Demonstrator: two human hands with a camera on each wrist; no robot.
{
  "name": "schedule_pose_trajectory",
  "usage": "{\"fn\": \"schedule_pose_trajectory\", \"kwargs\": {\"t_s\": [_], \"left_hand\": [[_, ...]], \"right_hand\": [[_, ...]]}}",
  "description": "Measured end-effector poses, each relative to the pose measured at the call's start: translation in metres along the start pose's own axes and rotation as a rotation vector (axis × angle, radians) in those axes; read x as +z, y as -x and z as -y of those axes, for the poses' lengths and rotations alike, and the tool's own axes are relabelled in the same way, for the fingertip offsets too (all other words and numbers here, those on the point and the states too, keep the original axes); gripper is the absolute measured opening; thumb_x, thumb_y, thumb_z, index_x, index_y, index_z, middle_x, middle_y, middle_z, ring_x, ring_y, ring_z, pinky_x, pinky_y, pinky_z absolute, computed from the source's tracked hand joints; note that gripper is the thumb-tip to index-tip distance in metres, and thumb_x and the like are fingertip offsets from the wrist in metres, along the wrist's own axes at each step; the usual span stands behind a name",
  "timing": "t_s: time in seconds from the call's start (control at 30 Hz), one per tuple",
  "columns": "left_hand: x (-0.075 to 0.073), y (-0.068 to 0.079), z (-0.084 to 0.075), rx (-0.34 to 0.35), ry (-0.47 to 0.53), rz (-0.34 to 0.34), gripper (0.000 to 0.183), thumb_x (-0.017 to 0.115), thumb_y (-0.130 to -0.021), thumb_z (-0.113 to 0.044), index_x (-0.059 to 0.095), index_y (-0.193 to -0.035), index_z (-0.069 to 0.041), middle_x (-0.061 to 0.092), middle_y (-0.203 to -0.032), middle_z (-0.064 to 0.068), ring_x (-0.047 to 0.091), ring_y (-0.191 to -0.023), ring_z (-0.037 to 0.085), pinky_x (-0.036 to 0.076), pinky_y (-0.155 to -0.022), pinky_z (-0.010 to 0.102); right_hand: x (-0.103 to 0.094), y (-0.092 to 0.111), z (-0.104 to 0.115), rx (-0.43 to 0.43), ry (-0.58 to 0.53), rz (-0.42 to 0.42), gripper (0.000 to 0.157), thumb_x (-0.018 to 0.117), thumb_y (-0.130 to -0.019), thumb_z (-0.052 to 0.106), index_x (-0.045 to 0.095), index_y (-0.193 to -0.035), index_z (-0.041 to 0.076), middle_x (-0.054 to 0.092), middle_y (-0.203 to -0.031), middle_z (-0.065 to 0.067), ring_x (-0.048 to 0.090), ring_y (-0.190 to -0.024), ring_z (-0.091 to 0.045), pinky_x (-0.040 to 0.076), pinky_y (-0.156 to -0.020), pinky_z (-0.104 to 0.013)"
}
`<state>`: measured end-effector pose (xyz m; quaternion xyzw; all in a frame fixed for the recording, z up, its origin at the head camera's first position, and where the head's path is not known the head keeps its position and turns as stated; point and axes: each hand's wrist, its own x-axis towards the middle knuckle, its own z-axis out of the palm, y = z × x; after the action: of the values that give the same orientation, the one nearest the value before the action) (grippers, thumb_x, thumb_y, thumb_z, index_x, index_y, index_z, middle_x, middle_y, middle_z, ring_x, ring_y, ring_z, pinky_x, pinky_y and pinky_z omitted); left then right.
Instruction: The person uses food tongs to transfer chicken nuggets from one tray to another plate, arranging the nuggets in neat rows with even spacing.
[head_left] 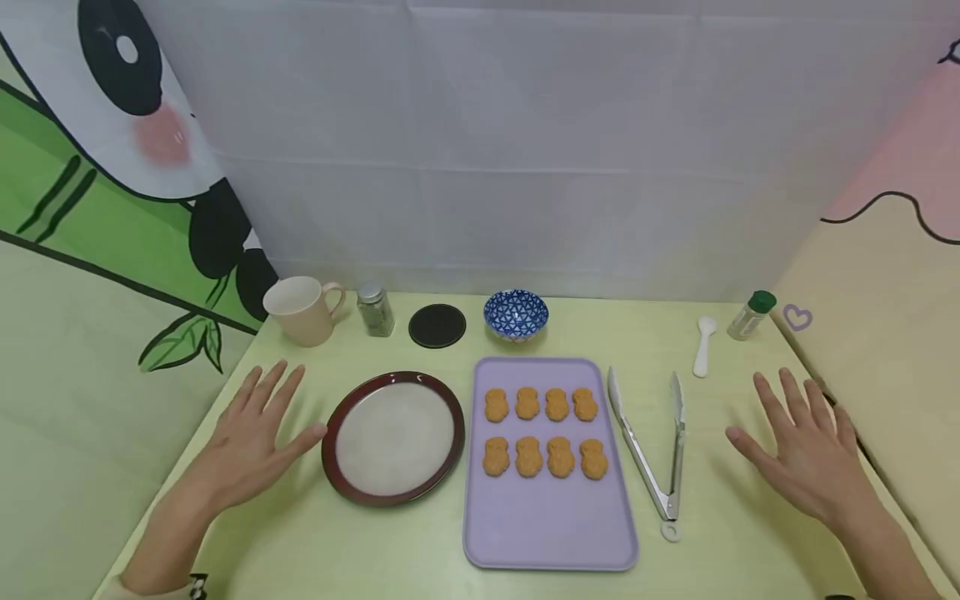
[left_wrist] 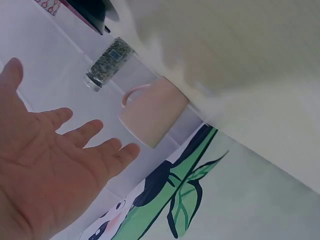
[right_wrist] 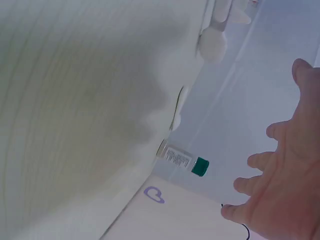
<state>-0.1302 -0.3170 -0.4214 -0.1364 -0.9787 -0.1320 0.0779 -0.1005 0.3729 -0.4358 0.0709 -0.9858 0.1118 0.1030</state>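
Note:
My left hand [head_left: 251, 442] hovers palm down at the left of the table, fingers spread, holding nothing. Nearest to it is a white plate [head_left: 397, 442] with a brown rim. Over the right side hangs my right hand [head_left: 806, 450], also spread and holding nothing, with metal tongs [head_left: 645, 454] lying spread to its left. Between plate and tongs lies a purple tray [head_left: 551, 533] bearing several brown biscuits [head_left: 528, 457] in two rows. In the left wrist view a beige mug [left_wrist: 155, 112] shows beyond the fingers; in the right wrist view, a green-capped jar [right_wrist: 180, 157].
Along the back stand a glass spice jar [head_left: 376, 310], a black round coaster [head_left: 437, 326] and a blue patterned bowl [head_left: 516, 315]. A white spoon [head_left: 703, 346] lies at the back right. Printed cloth walls [head_left: 480, 150] bound the table on the back and sides.

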Motion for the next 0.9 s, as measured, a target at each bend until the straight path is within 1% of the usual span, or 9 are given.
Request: {"fn": "schedule_pose_trajectory", "kwargs": {"t_s": [0.1, 0.17, 0.3, 0.47, 0.57, 0.67, 0.77, 0.87, 0.9], "left_hand": [[0.0, -0.003, -0.003, -0.033, 0.051, 0.026, 0.088, 0.054, -0.087, -0.059, 0.01, -0.153, -0.023, 0.016, -0.154, 0.016, 0.012, -0.138, 0.042, 0.02, -0.097, 0.07], [0.001, -0.004, -0.004, -0.052, 0.065, 0.039, 0.089, 0.054, -0.086, -0.061, 0.01, -0.153, -0.021, 0.02, -0.151, 0.018, 0.022, -0.133, 0.045, 0.026, -0.091, 0.071], [0.003, -0.008, -0.006, -0.095, 0.086, 0.086, 0.091, 0.05, -0.086, -0.064, 0.012, -0.153, -0.015, 0.026, -0.147, 0.023, 0.032, -0.127, 0.048, 0.029, -0.087, 0.072], [0.005, -0.013, -0.009, -0.161, 0.121, 0.164, 0.09, 0.047, -0.088, -0.064, 0.02, -0.15, -0.005, 0.033, -0.141, 0.028, 0.036, -0.123, 0.049, 0.028, -0.087, 0.072], [0.005, -0.017, -0.01, -0.183, 0.145, 0.18, 0.082, 0.05, -0.09, -0.057, 0.03, -0.145, 0.0, 0.046, -0.132, 0.027, 0.05, -0.112, 0.044, 0.035, -0.082, 0.067], [0.007, -0.021, -0.01, -0.207, 0.163, 0.204, 0.073, 0.052, -0.092, -0.051, 0.038, -0.14, 0.002, 0.056, -0.12, 0.024, 0.058, -0.101, 0.039, 0.042, -0.077, 0.059], [0.013, -0.027, -0.007, -0.236, 0.225, 0.26, 0.066, 0.055, -0.093, -0.042, 0.039, -0.14, 0.002, 0.059, -0.115, 0.022, 0.063, -0.084, 0.029, 0.049, -0.067, 0.045], [0.018, -0.032, -0.005, -0.254, 0.316, 0.311, 0.058, 0.057, -0.095, -0.032, 0.039, -0.139, 0.001, 0.062, -0.11, 0.02, 0.063, -0.067, 0.018, 0.05, -0.057, 0.033], [0.02, -0.034, -0.005, -0.26, 0.349, 0.327, 0.056, 0.057, -0.095, -0.029, 0.04, -0.139, 0.001, 0.062, -0.108, 0.02, 0.062, -0.062, 0.016, 0.05, -0.055, 0.031]], "right_hand": [[0.001, -0.001, 0.011, 0.011, -0.065, 0.005, 0.082, 0.053, -0.092, 0.047, 0.005, -0.153, 0.019, -0.006, -0.157, -0.012, -0.013, -0.14, -0.037, -0.014, -0.101, -0.065], [0.002, -0.003, 0.02, 0.024, -0.107, 0.015, 0.081, 0.052, -0.094, 0.046, 0.003, -0.153, 0.018, -0.005, -0.156, -0.016, -0.01, -0.139, -0.041, -0.008, -0.099, -0.07], [0.008, -0.008, 0.038, 0.071, -0.16, 0.031, 0.082, 0.049, -0.095, 0.047, 0.002, -0.153, 0.014, 0.001, -0.154, -0.023, 0.001, -0.135, -0.052, 0.008, -0.089, -0.078], [0.016, -0.013, 0.058, 0.148, -0.228, 0.065, 0.088, 0.045, -0.095, 0.051, 0.002, -0.149, -0.002, 0.012, -0.146, -0.037, 0.019, -0.123, -0.063, 0.02, -0.085, -0.076], [0.021, -0.014, 0.07, 0.205, -0.263, 0.125, 0.094, 0.042, -0.094, 0.056, 0.002, -0.145, -0.013, 0.021, -0.137, -0.044, 0.032, -0.116, -0.062, 0.029, -0.085, -0.072], [0.026, -0.015, 0.08, 0.258, -0.287, 0.192, 0.101, 0.04, -0.092, 0.062, 0.006, -0.141, -0.02, 0.031, -0.13, -0.043, 0.047, -0.105, -0.053, 0.039, -0.079, -0.065], [0.03, -0.015, 0.087, 0.295, -0.308, 0.242, 0.107, 0.042, -0.088, 0.066, 0.013, -0.137, -0.024, 0.039, -0.125, -0.04, 0.051, -0.102, -0.05, 0.044, -0.076, -0.059], [0.032, -0.015, 0.091, 0.313, -0.305, 0.281, 0.113, 0.046, -0.084, 0.07, 0.016, -0.133, -0.027, 0.041, -0.12, -0.042, 0.046, -0.105, -0.055, 0.044, -0.077, -0.06], [0.033, -0.014, 0.092, 0.317, -0.299, 0.287, 0.113, 0.048, -0.083, 0.071, 0.021, -0.131, -0.028, 0.042, -0.118, -0.042, 0.047, -0.103, -0.054, 0.045, -0.076, -0.058]]}}
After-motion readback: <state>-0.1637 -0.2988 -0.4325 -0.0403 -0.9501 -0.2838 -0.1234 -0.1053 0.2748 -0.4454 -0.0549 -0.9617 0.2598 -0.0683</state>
